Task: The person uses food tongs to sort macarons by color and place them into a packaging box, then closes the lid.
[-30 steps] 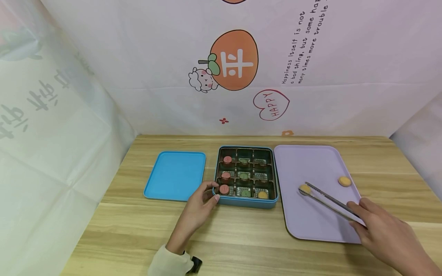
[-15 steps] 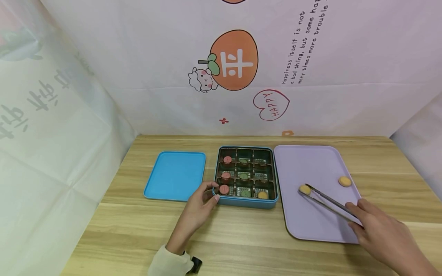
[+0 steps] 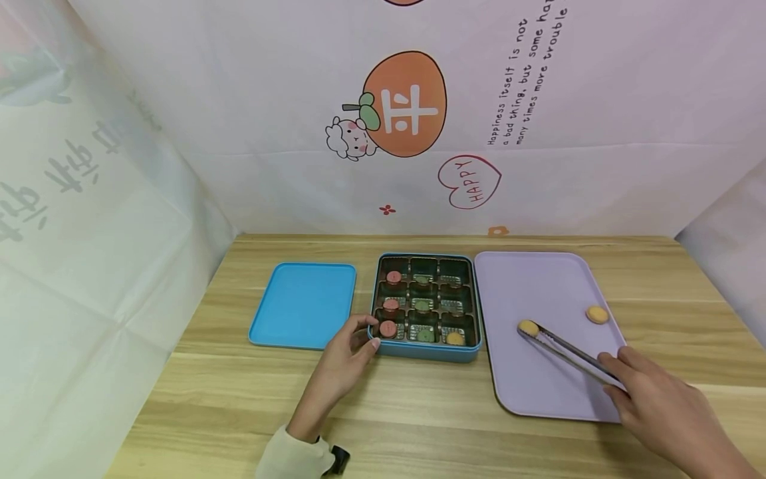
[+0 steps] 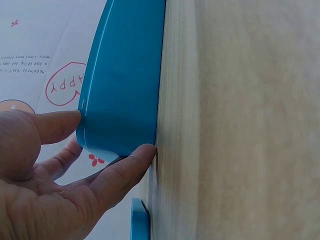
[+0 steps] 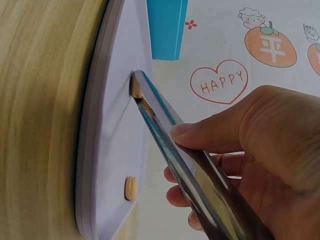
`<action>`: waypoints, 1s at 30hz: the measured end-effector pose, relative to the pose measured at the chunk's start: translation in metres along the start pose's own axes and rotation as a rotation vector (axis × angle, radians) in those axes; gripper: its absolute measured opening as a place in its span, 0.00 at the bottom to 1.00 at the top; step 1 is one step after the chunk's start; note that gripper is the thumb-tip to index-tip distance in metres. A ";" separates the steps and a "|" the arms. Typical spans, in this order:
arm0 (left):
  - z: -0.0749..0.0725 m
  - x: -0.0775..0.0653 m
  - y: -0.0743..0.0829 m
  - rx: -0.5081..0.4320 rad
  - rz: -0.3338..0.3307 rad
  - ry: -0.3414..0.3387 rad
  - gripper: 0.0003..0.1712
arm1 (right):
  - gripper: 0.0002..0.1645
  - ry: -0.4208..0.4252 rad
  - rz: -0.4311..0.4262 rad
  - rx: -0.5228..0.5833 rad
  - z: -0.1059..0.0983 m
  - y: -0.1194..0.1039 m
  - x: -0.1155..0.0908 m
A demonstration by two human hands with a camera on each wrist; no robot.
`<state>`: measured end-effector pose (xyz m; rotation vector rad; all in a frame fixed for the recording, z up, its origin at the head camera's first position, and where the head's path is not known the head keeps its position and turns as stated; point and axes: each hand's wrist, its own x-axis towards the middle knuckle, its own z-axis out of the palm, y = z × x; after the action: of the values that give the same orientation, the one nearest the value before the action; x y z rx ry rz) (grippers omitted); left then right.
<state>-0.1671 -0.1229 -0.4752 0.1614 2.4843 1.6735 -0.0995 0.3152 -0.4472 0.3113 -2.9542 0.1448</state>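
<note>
My left hand holds the front left corner of a blue square box, thumb at the rim and fingers along the side. The box's divided insert has pink cookies in the left column, green cookies in the middle and one yellow cookie at front right. My right hand grips metal tongs. Between the tongs' tips sits a round yellow cookie, low over the lilac tray. Another yellow cookie lies near the tray's right edge.
A flat blue lid lies left of the box on the wooden table. The tray stands close against the box's right side. Behind the table hangs a printed white cloth.
The tongs' tips have shifted slightly and closed in around the yellow cookie, with the right hand moving a little. The left hand and the box have stayed in place.
</note>
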 end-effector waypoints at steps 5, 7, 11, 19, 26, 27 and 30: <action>0.000 0.000 0.000 0.002 0.004 -0.003 0.18 | 0.22 0.046 -0.030 -0.002 0.003 0.001 -0.002; 0.000 0.000 0.000 0.000 0.002 -0.004 0.18 | 0.22 0.059 -0.039 -0.004 0.002 0.000 -0.002; 0.000 0.000 0.000 0.000 -0.006 -0.004 0.17 | 0.24 0.088 -0.063 -0.010 -0.001 -0.004 0.000; 0.000 0.001 0.000 -0.006 -0.008 -0.003 0.17 | 0.25 0.131 -0.095 0.001 -0.013 -0.016 0.008; 0.000 0.001 0.000 0.000 -0.005 -0.002 0.17 | 0.24 0.148 -0.134 -0.004 -0.022 -0.025 0.015; 0.000 0.001 0.000 -0.001 -0.004 -0.002 0.17 | 0.24 0.152 -0.139 -0.004 -0.023 -0.026 0.016; 0.000 0.001 0.000 -0.002 -0.003 -0.002 0.17 | 0.24 0.156 -0.150 -0.002 -0.025 -0.028 0.019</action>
<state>-0.1684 -0.1229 -0.4754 0.1589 2.4801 1.6740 -0.1079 0.2867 -0.4170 0.4953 -2.7645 0.1405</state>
